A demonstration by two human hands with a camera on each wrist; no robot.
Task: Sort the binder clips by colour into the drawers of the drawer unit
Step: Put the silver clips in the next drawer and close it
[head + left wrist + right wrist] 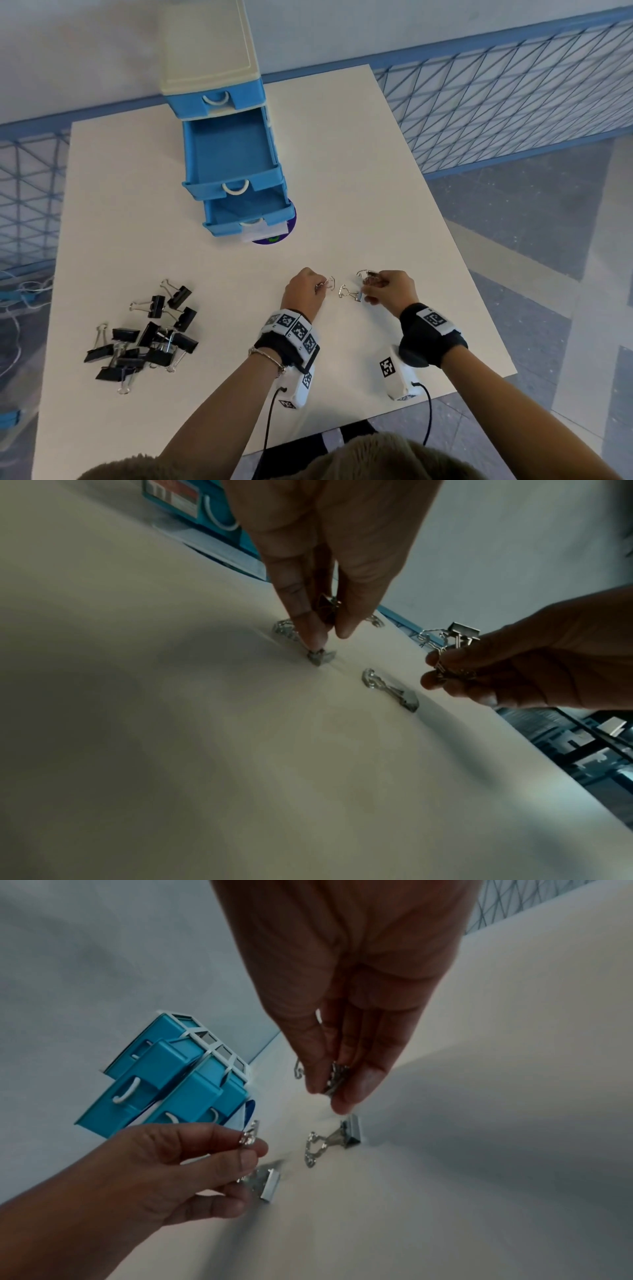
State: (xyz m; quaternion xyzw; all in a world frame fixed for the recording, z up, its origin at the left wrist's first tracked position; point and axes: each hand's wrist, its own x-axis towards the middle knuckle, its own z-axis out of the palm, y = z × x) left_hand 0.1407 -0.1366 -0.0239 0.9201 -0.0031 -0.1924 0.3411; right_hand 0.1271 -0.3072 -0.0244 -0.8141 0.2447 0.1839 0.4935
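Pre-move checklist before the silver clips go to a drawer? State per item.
1. Left hand grips a silver clip: ok; the clip still touches the table.
2. Right hand grips silver clips: ok; how many, cannot tell.
3. All silver clips collected: not ok; a loose silver clip lies between the hands.
4. Drawers of the drawer unit open: ok; middle drawer and bottom drawer are pulled out, top drawer is closed.
5. Open drawers empty: middle ok; bottom cannot tell, partly hidden.
6. Black clips kept apart from silver: ok; piled on the table's left.
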